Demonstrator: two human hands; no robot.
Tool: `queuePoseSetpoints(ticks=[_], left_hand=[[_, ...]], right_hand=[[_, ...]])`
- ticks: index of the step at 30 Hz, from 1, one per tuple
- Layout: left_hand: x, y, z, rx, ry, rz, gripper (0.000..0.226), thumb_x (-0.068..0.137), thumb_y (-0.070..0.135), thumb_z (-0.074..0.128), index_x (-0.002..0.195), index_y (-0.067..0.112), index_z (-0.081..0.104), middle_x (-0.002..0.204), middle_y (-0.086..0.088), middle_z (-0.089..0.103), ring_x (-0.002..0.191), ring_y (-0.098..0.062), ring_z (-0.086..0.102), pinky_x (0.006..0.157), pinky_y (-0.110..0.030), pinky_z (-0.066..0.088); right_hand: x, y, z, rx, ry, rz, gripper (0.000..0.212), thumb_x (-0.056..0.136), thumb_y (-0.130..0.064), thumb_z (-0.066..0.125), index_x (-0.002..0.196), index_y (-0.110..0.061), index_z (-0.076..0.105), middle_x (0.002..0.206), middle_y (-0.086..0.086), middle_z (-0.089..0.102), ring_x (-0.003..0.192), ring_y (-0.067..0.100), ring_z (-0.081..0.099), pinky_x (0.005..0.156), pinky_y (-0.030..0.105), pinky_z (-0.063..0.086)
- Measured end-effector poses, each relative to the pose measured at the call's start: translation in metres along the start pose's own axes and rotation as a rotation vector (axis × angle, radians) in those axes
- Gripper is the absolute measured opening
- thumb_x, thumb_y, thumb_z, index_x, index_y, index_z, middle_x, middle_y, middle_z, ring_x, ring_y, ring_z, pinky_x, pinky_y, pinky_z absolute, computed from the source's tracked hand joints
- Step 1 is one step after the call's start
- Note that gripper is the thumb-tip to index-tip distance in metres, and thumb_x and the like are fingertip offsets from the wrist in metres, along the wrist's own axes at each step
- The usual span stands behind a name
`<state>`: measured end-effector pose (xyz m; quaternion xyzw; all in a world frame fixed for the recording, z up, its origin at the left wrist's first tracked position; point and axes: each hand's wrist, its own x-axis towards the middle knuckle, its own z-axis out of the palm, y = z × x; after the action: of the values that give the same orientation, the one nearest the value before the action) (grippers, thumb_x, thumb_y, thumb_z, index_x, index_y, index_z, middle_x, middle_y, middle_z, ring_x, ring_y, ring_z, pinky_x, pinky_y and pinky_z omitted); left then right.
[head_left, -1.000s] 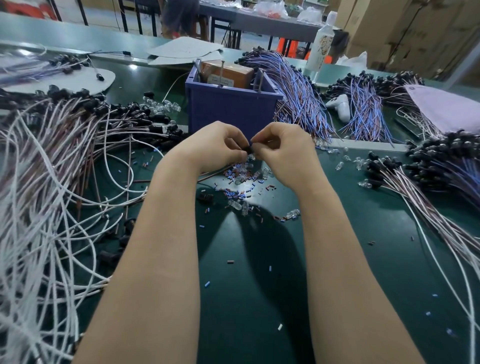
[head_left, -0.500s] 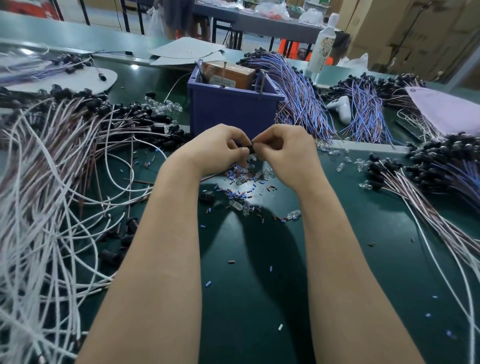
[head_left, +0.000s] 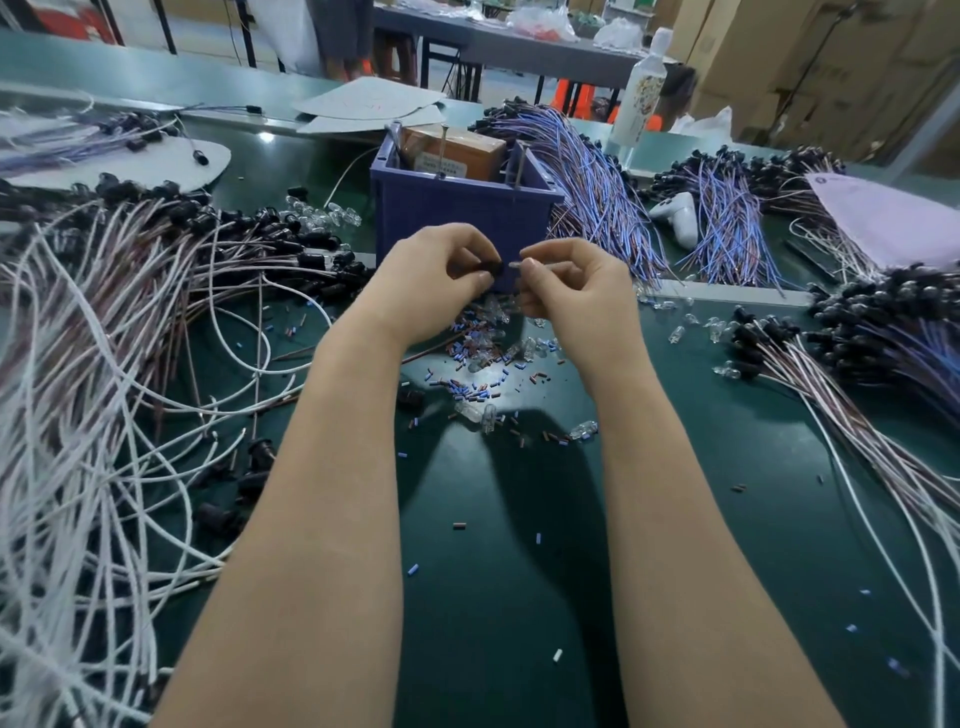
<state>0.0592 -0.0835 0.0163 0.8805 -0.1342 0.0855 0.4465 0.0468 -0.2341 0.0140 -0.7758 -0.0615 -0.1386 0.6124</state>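
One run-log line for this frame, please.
left hand: pinches small black plastic socket | right hand: pinches small clear glass bulb | bulb at socket mouth, seating unclear | over dark green table

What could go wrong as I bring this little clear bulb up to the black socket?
The clear bulb, pinched lightly in the right hand, might slip or go in crooked against the black socket in the left hand. If dropped, it could get lost among the loose bulbs on the table below.

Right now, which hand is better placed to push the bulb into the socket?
Probably right: the right hand pinches the bulb just beside the socket, which the left hand grips.
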Motion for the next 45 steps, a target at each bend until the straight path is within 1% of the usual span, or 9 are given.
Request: queuePoseSetpoints(ticks=[5,10,14,19,26,32,36,42,45], left_hand=[[0.001,-0.002,0.001,-0.159,0.093,-0.013,0.019,0.094,0.011,0.055,0.102,0.026,0.062,0.106,0.004,0.067,0.102,-0.014,0.064,0.099,-0.037,0.047],[0.0,-0.004,0.002,-0.269,0.098,-0.006,0.022,0.095,0.006,0.051,0.101,0.025,0.06,0.105,0.0,0.068,0.1,-0.008,0.065,0.102,-0.034,0.046],[0.0,-0.006,0.004,-0.286,0.081,0.006,0.022,0.096,0.004,0.049,0.103,0.022,0.059,0.103,0.001,0.067,0.101,-0.008,0.065,0.101,-0.031,0.047],[0.0,-0.005,0.004,-0.282,0.072,0.01,0.022,0.096,0.007,0.05,0.101,0.026,0.059,0.101,0.005,0.067,0.1,-0.007,0.065,0.101,-0.032,0.047],[0.002,-0.001,0.005,-0.192,0.052,0.032,0.02,0.093,0.009,0.054,0.1,0.027,0.061,0.097,0.004,0.068,0.096,-0.011,0.065,0.097,-0.036,0.049],[0.001,0.001,0.007,-0.096,0.061,0.061,0.02,0.092,0.009,0.054,0.101,0.023,0.066,0.094,0.003,0.069,0.09,-0.009,0.063,0.087,-0.026,0.05],[0.001,0.005,0.006,-0.112,0.067,0.085,0.014,0.093,0.017,0.058,0.103,0.022,0.067,0.088,0.007,0.069,0.082,-0.003,0.061,0.083,-0.023,0.048],[-0.002,0.006,0.009,-0.107,0.022,0.075,0.009,0.094,0.021,0.056,0.098,0.02,0.065,0.081,0.007,0.07,0.085,-0.01,0.065,0.089,-0.031,0.05],[-0.001,0.008,0.008,-0.048,0.034,0.072,0.008,0.094,0.017,0.057,0.095,0.019,0.065,0.083,0.004,0.07,0.085,-0.013,0.065,0.086,-0.03,0.05]], right_hand=[[-0.002,-0.004,0.002,0.06,0.068,-0.031,0.013,0.093,-0.007,0.057,0.084,-0.016,0.059,0.073,0.002,0.063,0.059,0.006,0.059,0.063,0.018,0.054],[-0.001,-0.005,0.007,0.05,0.084,-0.083,0.008,0.09,-0.002,0.06,0.093,-0.009,0.06,0.079,0.0,0.064,0.073,0.014,0.063,0.076,0.027,0.057],[-0.002,-0.008,0.011,0.064,0.098,-0.134,0.012,0.088,0.0,0.06,0.091,-0.011,0.064,0.081,0.0,0.066,0.08,0.017,0.066,0.08,0.027,0.056],[-0.003,-0.008,0.014,-0.016,0.128,-0.211,0.012,0.087,-0.002,0.062,0.089,-0.014,0.062,0.084,0.001,0.066,0.084,0.022,0.067,0.084,0.039,0.055],[-0.002,-0.005,0.015,-0.164,0.166,-0.25,0.004,0.086,-0.006,0.065,0.088,-0.009,0.067,0.075,-0.01,0.063,0.071,0.004,0.06,0.075,0.021,0.052],[-0.003,-0.002,0.016,-0.264,0.18,-0.283,0.005,0.087,-0.009,0.065,0.086,-0.013,0.068,0.072,-0.012,0.062,0.068,-0.001,0.058,0.069,0.01,0.047],[0.0,-0.001,0.011,0.148,0.153,-0.087,0.011,0.087,-0.005,0.065,0.081,-0.014,0.067,0.074,-0.002,0.066,0.071,0.011,0.063,0.074,0.025,0.054],[0.004,0.004,0.011,0.593,0.121,0.199,0.013,0.089,-0.005,0.063,0.077,-0.01,0.062,0.062,-0.003,0.065,0.055,0.005,0.061,0.062,0.016,0.052],[0.006,0.006,0.016,0.678,0.099,0.257,0.015,0.089,-0.002,0.061,0.075,-0.007,0.059,0.06,-0.001,0.063,0.052,0.006,0.06,0.058,0.015,0.052]])
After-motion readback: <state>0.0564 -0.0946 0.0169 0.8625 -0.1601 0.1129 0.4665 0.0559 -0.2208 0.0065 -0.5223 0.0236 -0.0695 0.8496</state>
